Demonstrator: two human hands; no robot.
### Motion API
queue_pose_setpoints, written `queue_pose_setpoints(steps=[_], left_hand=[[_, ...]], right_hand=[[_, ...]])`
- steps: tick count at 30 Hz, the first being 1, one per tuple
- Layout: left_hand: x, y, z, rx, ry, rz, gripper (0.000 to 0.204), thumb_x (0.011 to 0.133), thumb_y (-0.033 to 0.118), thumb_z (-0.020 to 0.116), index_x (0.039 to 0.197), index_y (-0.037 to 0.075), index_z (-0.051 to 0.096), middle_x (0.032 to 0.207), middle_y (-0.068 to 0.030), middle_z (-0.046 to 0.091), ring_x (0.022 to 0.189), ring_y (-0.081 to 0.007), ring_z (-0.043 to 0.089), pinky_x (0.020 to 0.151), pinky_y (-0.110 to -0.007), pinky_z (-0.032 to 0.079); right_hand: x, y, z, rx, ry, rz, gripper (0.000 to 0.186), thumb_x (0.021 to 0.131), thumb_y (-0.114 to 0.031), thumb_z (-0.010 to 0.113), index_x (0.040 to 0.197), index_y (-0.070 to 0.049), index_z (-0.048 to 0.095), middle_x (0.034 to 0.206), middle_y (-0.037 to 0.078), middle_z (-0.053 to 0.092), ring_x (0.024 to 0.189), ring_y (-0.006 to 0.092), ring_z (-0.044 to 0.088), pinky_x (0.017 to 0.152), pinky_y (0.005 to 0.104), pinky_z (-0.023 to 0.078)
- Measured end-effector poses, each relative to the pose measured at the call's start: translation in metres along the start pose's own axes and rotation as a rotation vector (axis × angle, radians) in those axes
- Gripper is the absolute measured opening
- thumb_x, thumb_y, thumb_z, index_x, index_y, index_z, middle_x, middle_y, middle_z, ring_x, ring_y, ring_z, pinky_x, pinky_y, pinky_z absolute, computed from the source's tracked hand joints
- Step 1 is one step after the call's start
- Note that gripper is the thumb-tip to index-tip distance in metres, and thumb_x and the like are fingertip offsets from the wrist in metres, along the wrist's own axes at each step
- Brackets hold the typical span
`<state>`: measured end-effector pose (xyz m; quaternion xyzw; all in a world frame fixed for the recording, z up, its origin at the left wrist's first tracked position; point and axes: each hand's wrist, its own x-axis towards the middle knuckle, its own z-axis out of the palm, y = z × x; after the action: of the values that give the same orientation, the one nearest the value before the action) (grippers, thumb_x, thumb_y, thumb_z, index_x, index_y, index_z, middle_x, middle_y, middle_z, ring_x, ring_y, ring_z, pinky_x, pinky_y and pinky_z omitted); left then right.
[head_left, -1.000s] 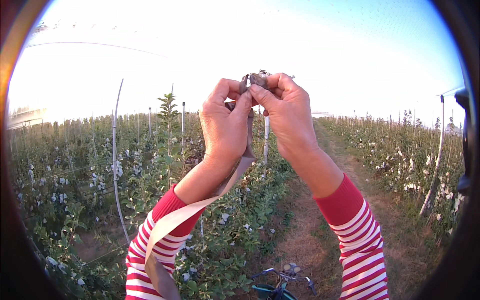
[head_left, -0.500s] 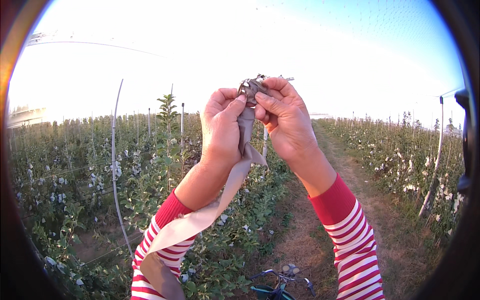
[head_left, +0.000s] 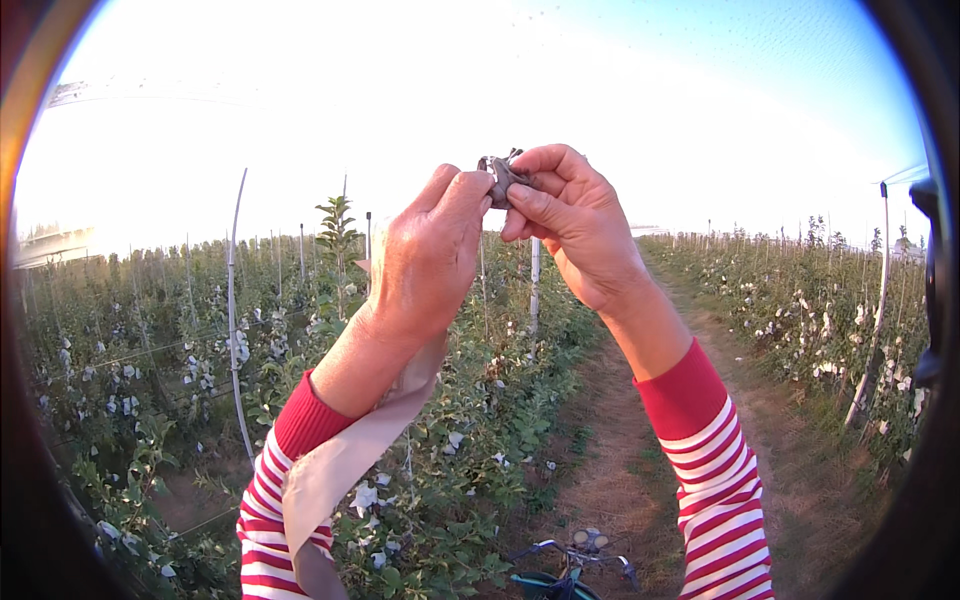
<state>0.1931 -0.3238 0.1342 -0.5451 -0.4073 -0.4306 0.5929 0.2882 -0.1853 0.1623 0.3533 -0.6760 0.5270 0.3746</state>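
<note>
High in front of me, my left hand (head_left: 428, 255) and my right hand (head_left: 578, 222) meet at a crumpled grey-brown bunch (head_left: 503, 188) of what looks like cloth strip. Shiny edges show at its top. The thumb and fingers of my right hand pinch it from the right. On the other side, my left hand is closed against it, its back toward me and its fingertips hidden. A long beige-brown strip (head_left: 335, 470) emerges behind the left wrist and drapes down over the striped sleeve; its join with the bunch is covered by the left hand.
Leafy rows with white blossom-like or bag-like pieces (head_left: 365, 497) stand at left and right. A pale leaning pole (head_left: 233, 310) rises at left, another pole (head_left: 875, 310) at right. Handlebars (head_left: 575, 553) are below, on a dirt path (head_left: 620, 430).
My left hand has turned so its back faces me, and its grip now covers the upper strip. The strip has shifted behind the left wrist. My right hand still pinches the bunch.
</note>
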Motion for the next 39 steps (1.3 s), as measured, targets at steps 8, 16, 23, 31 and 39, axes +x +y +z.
queue_pose_setpoints(steps=[8,16,23,31,39], left_hand=[[0.01,-0.001,0.004,-0.134,0.028,-0.156,0.01,0.089,-0.003,0.056,0.097,0.002,0.058,0.085,-0.007,0.061,0.073,-0.0139,0.058,0.067,-0.028,0.047],[0.018,-0.003,0.009,-0.229,-0.037,-0.142,0.009,0.09,-0.004,0.052,0.095,0.002,0.055,0.082,-0.0058,0.058,0.072,-0.0105,0.054,0.065,-0.027,0.044],[0.027,-0.002,0.005,-0.334,-0.089,-0.295,0.007,0.091,-0.001,0.05,0.094,0.002,0.055,0.081,-0.0031,0.057,0.075,-0.009,0.051,0.067,-0.026,0.043],[0.027,-0.003,0.01,-0.296,-0.041,-0.265,0.007,0.091,-0.001,0.05,0.093,0.003,0.056,0.081,-0.0016,0.056,0.073,-0.008,0.048,0.066,-0.025,0.041],[0.024,0.005,0.004,0.379,0.232,0.252,0.018,0.077,-0.007,0.058,0.089,0.005,0.053,0.079,-0.0084,0.052,0.047,-0.026,0.05,0.044,-0.035,0.039]], right_hand=[[-0.007,-0.008,0.0,0.213,-0.048,0.029,0.028,0.098,-0.002,0.046,0.125,0.004,0.05,0.118,0.017,0.061,0.098,0.0244,0.068,0.072,0.0262,0.061],[-0.006,0.0,0.002,-0.08,0.03,-0.127,0.025,0.098,-0.007,0.051,0.122,0.002,0.056,0.105,0.014,0.066,0.09,0.0198,0.07,0.06,0.0242,0.06],[-0.002,-0.004,0.008,-0.352,0.123,-0.108,0.02,0.102,-0.015,0.046,0.104,0.0,0.06,0.081,0.006,0.064,0.064,0.0133,0.068,0.047,0.022,0.051],[-0.013,-0.005,-0.009,-0.131,0.04,0.015,0.028,0.101,-0.024,0.047,0.104,0.001,0.06,0.081,0.011,0.068,0.067,0.02,0.07,0.051,0.0236,0.053],[0.007,-0.003,-0.011,0.243,0.242,0.175,0.019,0.099,-0.017,0.049,0.095,-0.002,0.06,0.075,0.01,0.066,0.064,0.021,0.069,0.052,0.0257,0.053]])
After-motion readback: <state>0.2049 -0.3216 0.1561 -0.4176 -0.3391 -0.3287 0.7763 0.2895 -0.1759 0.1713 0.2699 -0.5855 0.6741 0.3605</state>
